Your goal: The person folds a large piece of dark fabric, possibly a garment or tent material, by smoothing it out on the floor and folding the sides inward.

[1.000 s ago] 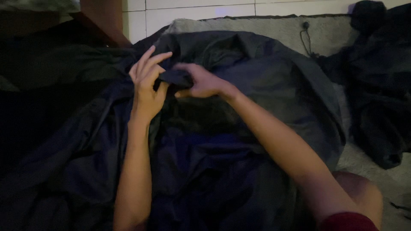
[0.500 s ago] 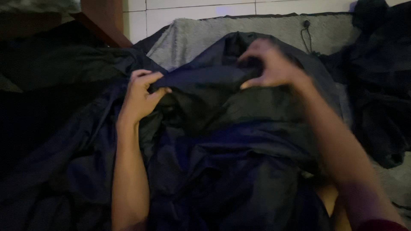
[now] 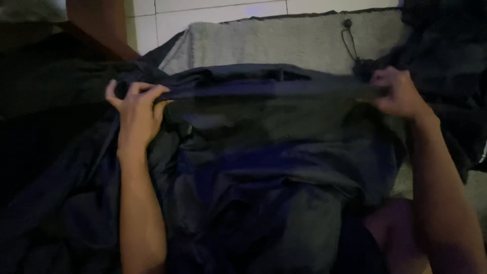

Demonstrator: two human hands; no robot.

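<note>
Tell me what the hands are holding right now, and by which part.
Both hold the dark garment by its top edge: left hand pinches the left end, right hand the right end, edge stretched between them.

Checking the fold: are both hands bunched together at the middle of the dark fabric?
No: the left hand and right hand grip opposite ends of the dark fabric, its edge stretched between them.

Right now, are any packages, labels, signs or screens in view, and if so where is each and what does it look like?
None show in this dim view. Only this is there:
Dark navy fabric: thin sheet, spread across the middle, its top edge pulled taut between the left hand and the right hand.
Grey fleecy mat: behind the fabric, below a white tiled wall.
</note>
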